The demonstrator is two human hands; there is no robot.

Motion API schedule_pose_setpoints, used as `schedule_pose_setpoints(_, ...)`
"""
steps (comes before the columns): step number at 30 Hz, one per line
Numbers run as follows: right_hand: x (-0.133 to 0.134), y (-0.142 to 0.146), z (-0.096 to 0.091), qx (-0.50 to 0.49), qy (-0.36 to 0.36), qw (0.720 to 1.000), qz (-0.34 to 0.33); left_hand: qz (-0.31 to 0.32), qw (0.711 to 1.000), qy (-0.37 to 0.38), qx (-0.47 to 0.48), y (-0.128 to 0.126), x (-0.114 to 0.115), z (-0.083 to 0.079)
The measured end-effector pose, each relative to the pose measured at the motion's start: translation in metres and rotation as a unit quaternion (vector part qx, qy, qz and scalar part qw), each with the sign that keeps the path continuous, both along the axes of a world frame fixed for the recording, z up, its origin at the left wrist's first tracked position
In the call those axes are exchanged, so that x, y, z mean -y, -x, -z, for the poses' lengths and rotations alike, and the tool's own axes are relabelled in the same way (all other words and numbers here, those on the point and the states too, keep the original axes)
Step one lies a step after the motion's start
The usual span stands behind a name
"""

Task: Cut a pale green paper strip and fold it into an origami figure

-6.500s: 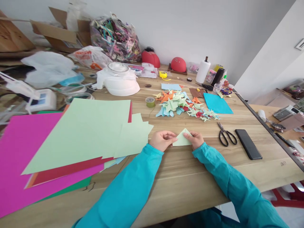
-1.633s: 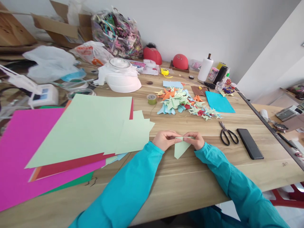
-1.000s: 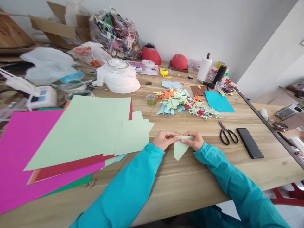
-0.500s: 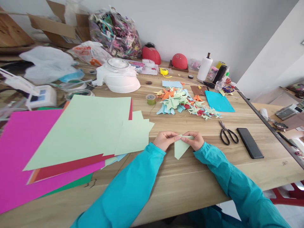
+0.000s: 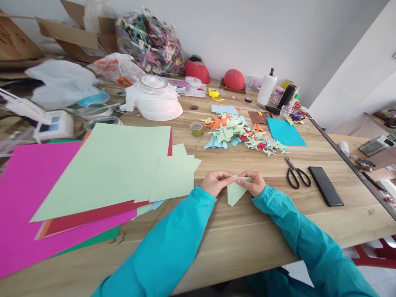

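A small pale green folded paper (image 5: 235,193), triangular with its point toward me, lies between my hands on the wooden table (image 5: 247,239). My left hand (image 5: 216,182) pinches its upper left edge with curled fingers. My right hand (image 5: 254,182) grips the upper right edge, fingers closed over a fold. Both arms wear teal sleeves. A heap of finished folded paper shapes (image 5: 239,135) in green, orange, blue and red lies beyond my hands.
Large sheets of pale green (image 5: 114,165), pink (image 5: 27,206) and red paper cover the left side. Black scissors (image 5: 295,175) and a black phone (image 5: 325,186) lie to the right, a blue sheet (image 5: 286,133) behind them. Bags, boxes, a white bowl (image 5: 156,103) and a paper roll (image 5: 266,88) crowd the back.
Since the earliest frame the folded paper has been turned so its point faces me. Over the last second my hands and the paper have hardly moved.
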State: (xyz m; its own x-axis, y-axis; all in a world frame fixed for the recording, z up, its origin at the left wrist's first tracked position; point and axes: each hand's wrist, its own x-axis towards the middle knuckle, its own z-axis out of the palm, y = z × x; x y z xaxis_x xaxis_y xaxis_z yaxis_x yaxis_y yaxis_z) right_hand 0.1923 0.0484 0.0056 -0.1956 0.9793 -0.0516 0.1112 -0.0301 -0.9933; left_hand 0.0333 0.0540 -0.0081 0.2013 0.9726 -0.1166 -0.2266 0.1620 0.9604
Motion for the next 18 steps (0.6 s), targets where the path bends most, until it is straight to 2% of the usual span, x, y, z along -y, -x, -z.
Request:
schedule_pose_setpoints(12,-0.001,0.000,-0.001,0.011,-0.006,1.000,-0.003,-0.012,1.000,0.005,-0.016,-0.002,-0.002,0.006)
schedule_pose_setpoints(18,-0.002,0.000,0.000,0.013,-0.012,1.000,-0.002,-0.010,0.999,-0.008,-0.034,-0.001,0.001,-0.005)
